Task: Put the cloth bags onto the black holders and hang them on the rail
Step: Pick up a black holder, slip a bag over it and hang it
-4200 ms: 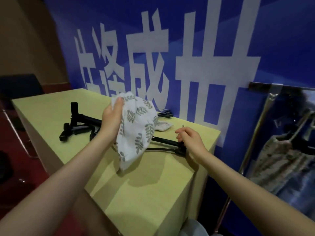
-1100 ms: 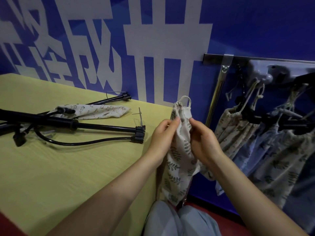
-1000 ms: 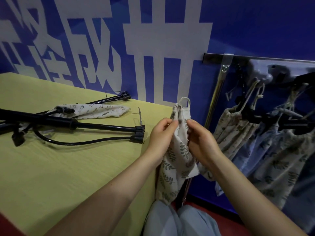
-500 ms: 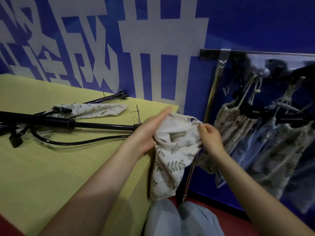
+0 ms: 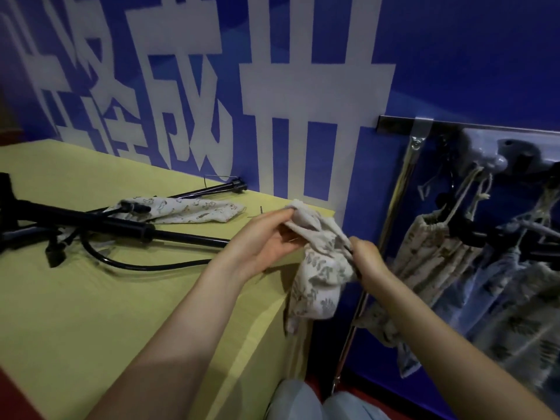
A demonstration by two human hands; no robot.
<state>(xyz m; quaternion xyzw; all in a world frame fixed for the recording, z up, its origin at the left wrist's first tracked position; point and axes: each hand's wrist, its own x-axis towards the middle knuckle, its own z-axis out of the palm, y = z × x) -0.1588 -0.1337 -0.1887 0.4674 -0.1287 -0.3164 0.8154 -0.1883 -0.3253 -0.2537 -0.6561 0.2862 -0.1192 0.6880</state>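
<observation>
left hand [image 5: 266, 241] grip: leaf-print cloth bag [image 5: 318, 268] | right hand [image 5: 368, 262] grip: same bag | banner [image 5: 303, 86]: white characters

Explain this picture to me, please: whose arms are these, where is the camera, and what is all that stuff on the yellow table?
No robot here: a person wears the camera on their head, so you look down along their own arms. The left hand and right hand both grip a leaf-print cloth bag, held at the corner of the yellow table. On the table lie black stands with a cable and another printed cloth bag. At right, more hanging bags already hang from the metal rail against the blue wall.
</observation>
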